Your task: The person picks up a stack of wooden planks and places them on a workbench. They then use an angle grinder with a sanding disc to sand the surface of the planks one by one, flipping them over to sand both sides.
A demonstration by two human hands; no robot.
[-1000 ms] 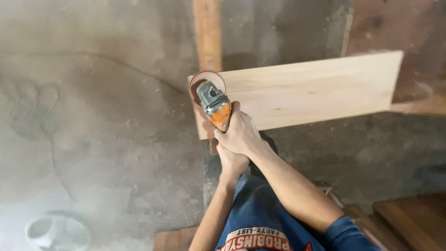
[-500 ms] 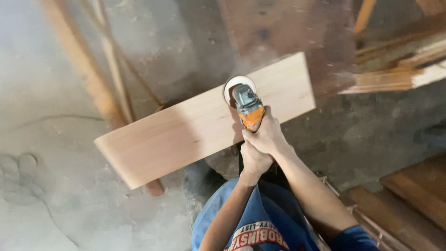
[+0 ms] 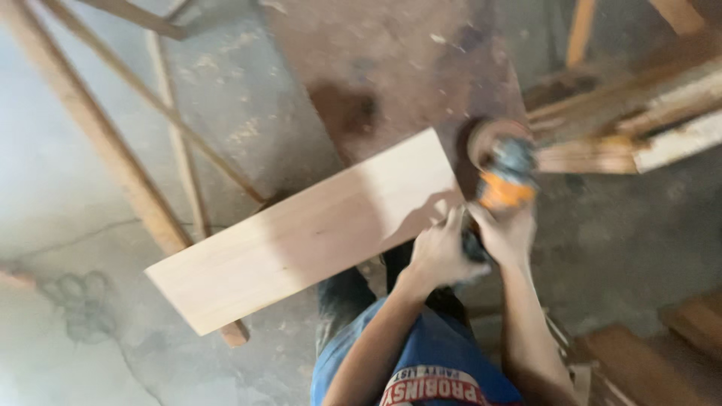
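A pale wooden board (image 3: 301,233) lies slanted on supports above the floor. Just past its right end is an orange and grey angle grinder (image 3: 505,179), its round disc (image 3: 487,137) pointing away from me. My right hand (image 3: 510,234) grips the grinder's body from behind. My left hand (image 3: 438,254) is closed on the tool's dark rear part, right beside the board's right end, one finger raised toward the board. The picture is blurred by motion.
Long wooden battens (image 3: 98,143) lean across the left. A stack of rough timber (image 3: 639,128) lies at the upper right, and more planks (image 3: 639,368) at the lower right. The concrete floor (image 3: 68,316) is dusty. My blue trousers (image 3: 421,361) fill the bottom.
The grinder has travelled along the board to the right and now sits off its right end. The board appears shifted left and more tilted as my head turned.
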